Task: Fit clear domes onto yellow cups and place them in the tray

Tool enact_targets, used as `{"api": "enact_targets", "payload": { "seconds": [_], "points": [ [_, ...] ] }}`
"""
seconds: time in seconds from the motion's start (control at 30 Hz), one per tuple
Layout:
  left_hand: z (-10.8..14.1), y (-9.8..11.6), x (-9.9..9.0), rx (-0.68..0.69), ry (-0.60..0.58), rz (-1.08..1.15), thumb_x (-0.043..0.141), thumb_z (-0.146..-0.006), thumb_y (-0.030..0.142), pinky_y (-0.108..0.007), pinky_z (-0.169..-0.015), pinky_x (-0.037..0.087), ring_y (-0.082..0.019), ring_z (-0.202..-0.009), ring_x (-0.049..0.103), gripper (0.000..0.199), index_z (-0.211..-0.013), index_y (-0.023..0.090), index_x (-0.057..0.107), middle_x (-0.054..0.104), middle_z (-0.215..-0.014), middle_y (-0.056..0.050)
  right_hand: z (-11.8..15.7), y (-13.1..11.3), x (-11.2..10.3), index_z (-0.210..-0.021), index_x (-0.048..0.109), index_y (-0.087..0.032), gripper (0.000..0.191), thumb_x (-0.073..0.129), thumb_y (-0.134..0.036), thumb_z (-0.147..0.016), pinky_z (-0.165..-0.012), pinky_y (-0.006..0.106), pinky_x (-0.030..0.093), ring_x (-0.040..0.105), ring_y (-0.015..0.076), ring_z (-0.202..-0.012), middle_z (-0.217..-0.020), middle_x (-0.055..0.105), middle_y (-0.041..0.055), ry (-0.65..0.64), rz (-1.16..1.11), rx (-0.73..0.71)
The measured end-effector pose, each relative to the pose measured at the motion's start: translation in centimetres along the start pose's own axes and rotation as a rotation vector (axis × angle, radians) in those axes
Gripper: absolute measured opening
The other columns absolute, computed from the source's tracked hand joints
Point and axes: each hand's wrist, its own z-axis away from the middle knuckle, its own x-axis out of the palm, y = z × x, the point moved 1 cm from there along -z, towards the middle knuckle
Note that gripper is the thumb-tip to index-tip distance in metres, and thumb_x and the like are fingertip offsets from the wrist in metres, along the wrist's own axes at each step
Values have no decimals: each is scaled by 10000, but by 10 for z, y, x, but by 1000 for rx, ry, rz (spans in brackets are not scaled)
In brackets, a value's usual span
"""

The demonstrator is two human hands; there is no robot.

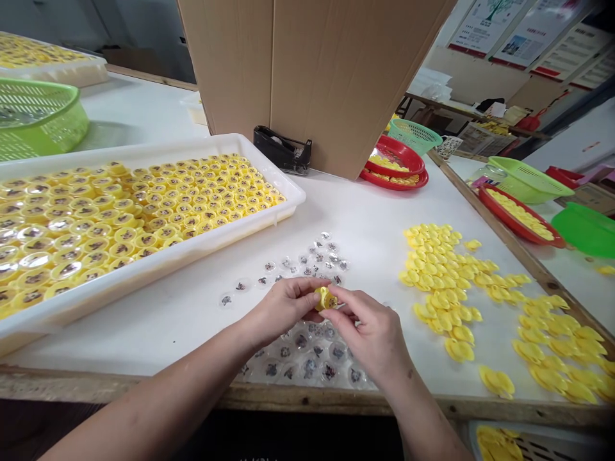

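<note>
Piece [326, 298], small and yellow with dark marks on its face, sits between both hands, above the clear discs [310, 367] spread on the counter [375, 211]. Left hand [288, 304]: thumb and fingers pinched on its left side. Right hand [369, 320]: thumb and forefinger pressed to its right side; the remaining fingers curl beneath.

Handling, by judgement: very light; thin plastic, fairly stiff but likely to give under a hard squeeze. Smooth, so apt to slip or spin. Best hold is fingertips on opposite sides of the rim, off the marked face, which could smudge or dent.

Surroundings: discs lie beyond the hands and between them and the wooden edge [307, 398], some hidden by the wrists. Loose yellow shells [435, 282] heap to the right. White tray [192, 257] on the left, packed with finished-looking rounds; its raised wall stands between the left hand and those rounds. Behind, a black tape dispenser [283, 152] sits against a tall carton [312, 77], which blocks the far side. Red plates [417, 182] stand just beside the carton.
</note>
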Motion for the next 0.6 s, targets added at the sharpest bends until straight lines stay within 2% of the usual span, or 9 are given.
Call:
{"api": "enact_targets", "payload": {
  "seconds": [0.13,0.3,0.37,0.5,0.6],
  "points": [
    [-1,-2,0,56,19,-3,680,-775,315,-343,-790,524,-159,-808,643,402,-1136,163,591,676,-924,-59,0,-1,5,-1042,627,-148,295,678,-155,-752,-607,263,563,682,164,-693,-847,709,53,152,16,34],
    [0,0,1,47,35,-9,682,-775,339,-315,-758,529,-156,-803,636,361,-1063,137,601,667,-924,-73,0,-4,2,-1050,643,-157,258,581,-99,-807,-770,330,569,670,193,-871,-1063,664,109,98,60,-104],
    [0,0,2,49,44,3,684,-773,337,-291,-734,530,-144,-791,630,337,-1031,133,614,664,-928,-74,-1,-5,0,-1065,650,-176,268,587,-113,-812,-823,363,557,648,212,-952,-1125,634,112,86,44,-111],
    [0,0,5,67,52,22,689,-766,316,-267,-717,531,-136,-793,626,314,-1008,131,616,659,-915,-62,1,1,4,-1079,630,-217,296,646,-149,-791,-806,362,567,649,195,-910,-1054,643,71,114,-81,-16],
    [1,0,6,87,61,37,690,-763,288,-282,-745,535,-142,-817,632,309,-1014,131,602,663,-922,-61,3,8,8,-1093,599,-225,341,682,-170,-767,-786,339,582,658,169,-861,-1150,595,73,166,-206,85]
  ]
}}
